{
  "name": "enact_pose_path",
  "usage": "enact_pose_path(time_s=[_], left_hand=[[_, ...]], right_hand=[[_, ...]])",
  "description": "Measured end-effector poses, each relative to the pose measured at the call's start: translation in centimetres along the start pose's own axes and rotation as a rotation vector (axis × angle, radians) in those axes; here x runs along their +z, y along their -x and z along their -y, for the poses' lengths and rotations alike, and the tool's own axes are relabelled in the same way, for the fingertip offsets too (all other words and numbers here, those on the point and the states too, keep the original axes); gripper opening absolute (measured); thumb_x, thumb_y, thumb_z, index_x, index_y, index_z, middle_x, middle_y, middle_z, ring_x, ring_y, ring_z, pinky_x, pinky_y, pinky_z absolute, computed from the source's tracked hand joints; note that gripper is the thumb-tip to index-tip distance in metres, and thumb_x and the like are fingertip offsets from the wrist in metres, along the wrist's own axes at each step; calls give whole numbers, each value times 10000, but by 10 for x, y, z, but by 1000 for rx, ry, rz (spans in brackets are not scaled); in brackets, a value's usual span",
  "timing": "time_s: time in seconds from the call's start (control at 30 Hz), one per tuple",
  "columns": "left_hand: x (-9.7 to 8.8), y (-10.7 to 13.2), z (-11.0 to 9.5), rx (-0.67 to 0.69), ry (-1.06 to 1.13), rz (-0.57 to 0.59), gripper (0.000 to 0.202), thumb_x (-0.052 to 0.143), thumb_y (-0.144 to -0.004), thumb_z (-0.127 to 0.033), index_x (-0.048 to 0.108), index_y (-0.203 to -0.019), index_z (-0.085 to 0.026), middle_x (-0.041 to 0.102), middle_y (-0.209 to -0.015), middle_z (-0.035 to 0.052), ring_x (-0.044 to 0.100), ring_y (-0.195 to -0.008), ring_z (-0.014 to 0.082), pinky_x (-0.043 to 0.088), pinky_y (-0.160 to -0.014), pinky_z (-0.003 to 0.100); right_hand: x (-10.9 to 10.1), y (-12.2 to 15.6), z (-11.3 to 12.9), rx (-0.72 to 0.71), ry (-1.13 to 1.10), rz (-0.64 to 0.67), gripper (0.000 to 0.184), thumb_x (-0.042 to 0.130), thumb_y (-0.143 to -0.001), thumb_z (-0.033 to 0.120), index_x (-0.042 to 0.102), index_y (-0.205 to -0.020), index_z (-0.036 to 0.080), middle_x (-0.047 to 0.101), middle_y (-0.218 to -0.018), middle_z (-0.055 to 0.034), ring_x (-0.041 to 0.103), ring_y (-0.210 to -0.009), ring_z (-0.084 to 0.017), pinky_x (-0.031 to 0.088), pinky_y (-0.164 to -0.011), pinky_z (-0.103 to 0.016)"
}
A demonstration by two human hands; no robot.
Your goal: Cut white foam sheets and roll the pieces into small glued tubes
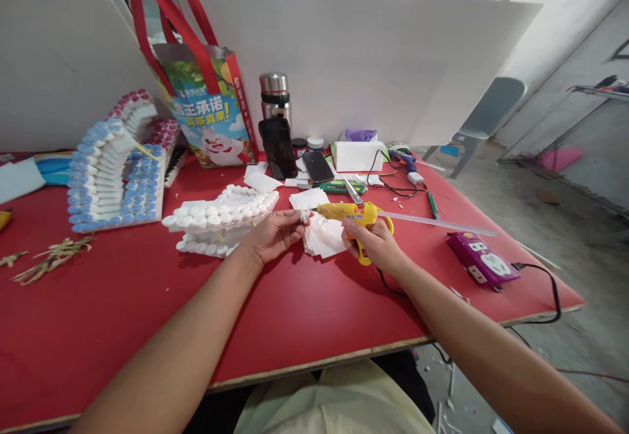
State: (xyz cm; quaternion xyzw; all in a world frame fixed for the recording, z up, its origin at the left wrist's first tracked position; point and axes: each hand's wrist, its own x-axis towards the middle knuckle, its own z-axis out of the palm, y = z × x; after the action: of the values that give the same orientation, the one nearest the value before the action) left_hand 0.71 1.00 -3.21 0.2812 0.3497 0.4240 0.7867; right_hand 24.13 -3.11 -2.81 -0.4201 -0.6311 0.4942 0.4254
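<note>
now my right hand grips the glue gun, left hand pinches a white bit (gluing step, i think); squeeze gently next.

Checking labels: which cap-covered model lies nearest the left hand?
The all-white model, right beside the left hand; the blue-and-pink model sits farther left.

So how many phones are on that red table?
2. The upright phone leans against the steel flask; the flat phone lies just right of it. More may hide under the clutter.
</note>
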Motion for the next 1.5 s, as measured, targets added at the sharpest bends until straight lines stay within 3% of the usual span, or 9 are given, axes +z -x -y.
enact_pose_path(time_s=[0.1,0.3,0.47,0.63,0.83,1.23,1.5], left_hand=[[0,-1,0,11,-17,6,133,598,-878,-28,706,-802,-27,661,-735,85,581,-521,60,527,-483,132],[-2,-3,2,74,-87,26,61,695,-849,-94,713,-839,-37,681,-764,87,590,-540,63,522,-497,138],[2,-1,6,214,-264,3,187,769,-835,-237,688,-833,-69,680,-717,67,618,-590,86,544,-563,168],[7,-1,11,334,-388,-59,318,807,-789,-323,670,-951,-85,717,-814,76,659,-633,123,566,-581,231],[13,2,12,325,-461,-27,342,789,-795,-386,655,-932,-102,675,-683,45,643,-556,153,564,-533,292],[12,2,13,330,-473,-24,350,799,-784,-398,654,-924,-112,693,-734,61,638,-548,151,567,-514,301],[12,2,12,357,-477,-77,375,814,-761,-391,663,-951,-105,686,-704,53,648,-582,157,576,-550,303]], right_hand=[[0,-1,-1,-2,38,21,521,527,-970,518,530,-575,179,487,-461,15,441,-437,-92,346,-481,-257],[-2,-3,-1,-17,40,-59,526,532,-979,487,520,-553,178,482,-444,16,427,-423,-86,332,-467,-252],[-3,0,1,-70,-9,-47,496,533,-979,489,540,-594,176,496,-480,20,435,-431,-87,333,-467,-254],[-2,1,-2,-34,51,-3,508,532,-981,499,537,-589,176,499,-474,19,445,-432,-88,343,-468,-251],[-2,-1,-6,-7,94,-11,513,530,-980,524,545,-604,175,510,-477,17,457,-437,-91,349,-469,-249],[-2,-3,-6,-38,115,-55,547,513,-988,518,524,-557,182,486,-454,15,442,-434,-93,347,-468,-255],[-1,-1,-8,-10,153,-11,507,520,-979,531,545,-610,183,495,-467,18,455,-447,-99,353,-476,-253]])
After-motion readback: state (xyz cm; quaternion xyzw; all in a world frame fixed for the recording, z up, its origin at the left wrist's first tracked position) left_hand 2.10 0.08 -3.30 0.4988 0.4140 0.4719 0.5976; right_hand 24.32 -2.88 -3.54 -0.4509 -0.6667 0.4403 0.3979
